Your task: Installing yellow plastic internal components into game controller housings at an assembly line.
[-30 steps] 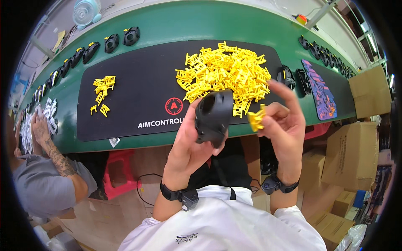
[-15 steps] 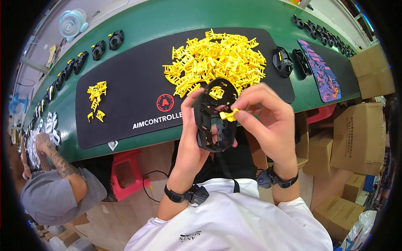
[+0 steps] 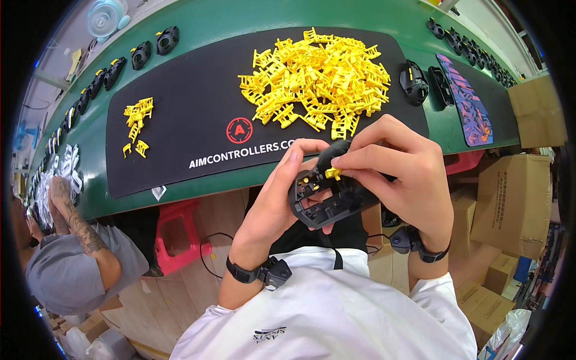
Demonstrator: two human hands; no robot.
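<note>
Closest in, above the near edge of the counter [image 3: 216, 39], the left hand [image 3: 273, 195] curls its fingers round the left side of a tilted black shell [image 3: 345, 207]; the right hand [image 3: 408, 171] pinches a small yellow part [image 3: 333, 173] between thumb and fingertip at the shell's opening, contact unclear, and hides the shell's right side, leaving its long axis uncertain. Beyond, a yellow heap [image 3: 324, 75] lies on the black mat [image 3: 186, 102], with dark casings [image 3: 141, 55] along the counter's far left edge

Left hand [image 3: 271, 195] curled in a grip, right hand [image 3: 411, 177] close by, thumb and forefinger pinching, forearms [image 3: 234, 294] raised
</note>
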